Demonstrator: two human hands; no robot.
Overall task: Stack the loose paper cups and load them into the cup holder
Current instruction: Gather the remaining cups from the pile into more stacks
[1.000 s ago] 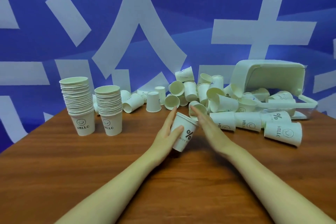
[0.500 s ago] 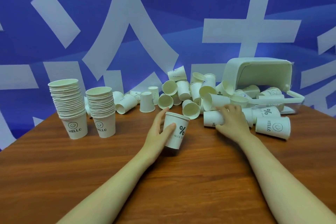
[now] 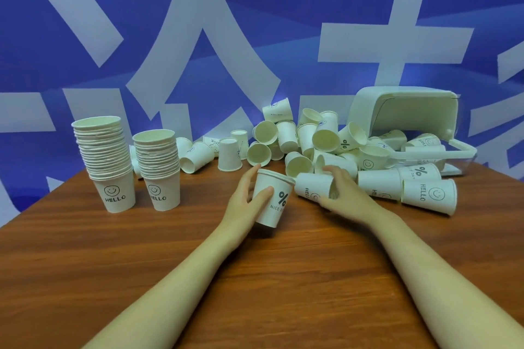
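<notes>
On the wooden table (image 3: pixel 113 278), left grip (image 3: pixel 243 201) holds an upright cup (image 3: pixel 273 201), right grip (image 3: pixel 340 193) a tipped cup (image 3: pixel 310 191).

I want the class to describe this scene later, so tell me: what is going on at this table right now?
A person is sorting paper cups on a wooden table. The left hand holds an upright "%" cup, while the right hand grips a "HELLO" cup lying on its side. Two finished stacks stand at the left. A heap of loose cups lies behind the hands, spilling from a white container tipped on its side.
</notes>
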